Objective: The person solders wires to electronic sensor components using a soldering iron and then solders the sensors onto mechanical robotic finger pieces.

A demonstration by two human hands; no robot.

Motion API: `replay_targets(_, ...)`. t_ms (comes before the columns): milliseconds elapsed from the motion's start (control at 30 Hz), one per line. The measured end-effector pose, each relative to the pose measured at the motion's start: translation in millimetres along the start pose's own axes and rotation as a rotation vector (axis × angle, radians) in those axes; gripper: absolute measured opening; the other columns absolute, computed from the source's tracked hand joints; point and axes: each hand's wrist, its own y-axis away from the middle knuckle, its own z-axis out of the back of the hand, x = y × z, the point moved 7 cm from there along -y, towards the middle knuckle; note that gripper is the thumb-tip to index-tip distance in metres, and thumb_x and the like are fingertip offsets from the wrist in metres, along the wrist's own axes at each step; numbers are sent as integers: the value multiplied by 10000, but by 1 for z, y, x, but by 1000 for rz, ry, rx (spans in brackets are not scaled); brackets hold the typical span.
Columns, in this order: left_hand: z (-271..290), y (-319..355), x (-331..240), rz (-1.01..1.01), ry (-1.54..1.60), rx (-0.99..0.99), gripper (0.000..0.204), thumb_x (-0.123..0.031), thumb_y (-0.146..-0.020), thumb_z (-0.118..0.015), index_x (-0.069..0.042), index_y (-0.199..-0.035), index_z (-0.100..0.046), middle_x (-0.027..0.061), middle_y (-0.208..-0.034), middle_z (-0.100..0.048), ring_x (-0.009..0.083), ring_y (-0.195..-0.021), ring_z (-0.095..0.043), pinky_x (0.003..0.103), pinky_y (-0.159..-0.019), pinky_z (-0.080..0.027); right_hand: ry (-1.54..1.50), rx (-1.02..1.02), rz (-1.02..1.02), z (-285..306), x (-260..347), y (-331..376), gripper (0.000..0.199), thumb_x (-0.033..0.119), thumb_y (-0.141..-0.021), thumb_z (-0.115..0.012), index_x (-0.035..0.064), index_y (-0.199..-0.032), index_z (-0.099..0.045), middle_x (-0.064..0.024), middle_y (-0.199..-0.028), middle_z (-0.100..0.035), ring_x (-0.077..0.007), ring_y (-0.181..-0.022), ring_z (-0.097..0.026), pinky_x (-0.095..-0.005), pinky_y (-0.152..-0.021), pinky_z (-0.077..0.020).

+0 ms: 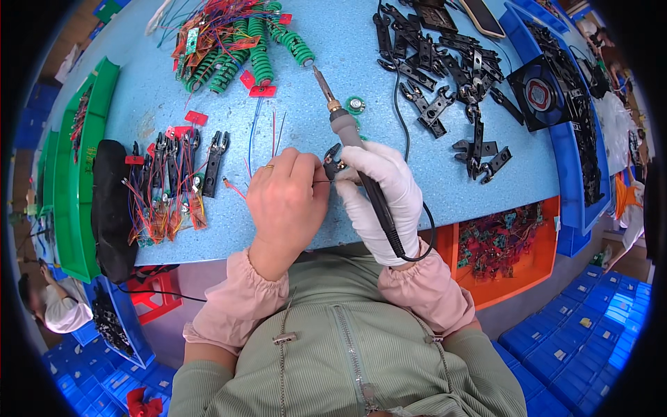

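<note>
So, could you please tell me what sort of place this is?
Probably an electronics assembly workshop: the right hand holds a soldering iron, wired parts lie on the blue table, and a blue bin holds black parts.

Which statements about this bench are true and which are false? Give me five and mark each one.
1. The right hand wears a white glove and holds a soldering iron. True.
2. The left hand is gloved too. False: it is bare, with a ring on one finger.
3. The green coiled parts lie at the table's near edge. False: they lie toward the far side of the table.
4. An orange bin at the right, below the tabletop, holds red and green pieces. True.
5. The long blue tray at the right holds green coils. False: it holds black parts.
</note>
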Motion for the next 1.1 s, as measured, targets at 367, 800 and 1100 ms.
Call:
replay_targets(367,4,-4,-2,-12,-3,5,183,-40,-693,-726,-91,-845,-636,40,-827,-572,246,-649,-544,346,-621,-439,-14,-7,-28,0,-2,-1,538,-149,-656,-715,76,-1145,-716,-114,-1168,-670,-194,-872,-655,-299,-785,-524)
replay_targets(800,5,-3,2,136,339,116,112,-23,-741,-724,-84,-828,-686,17,-938,-613,213,-741,-577,323,-686,-464,-34,35,-33,6,-9,-13,513,-150,-681,-691,58,-1150,-709,-108,-1136,-669,-193,-863,-645,-304,-786,-520)
replay_targets(1100,-2,-3,-5,20,98,53,91,-31,-739,-717,-82,-794,-664,20,-911,-583,215,-724,-538,341,-668,-434,96,164,47,60,9,17,363,-1,-713,-765,41,-1072,-732,-116,-1032,-693,-229,-774,-629,-309,-696,-495)
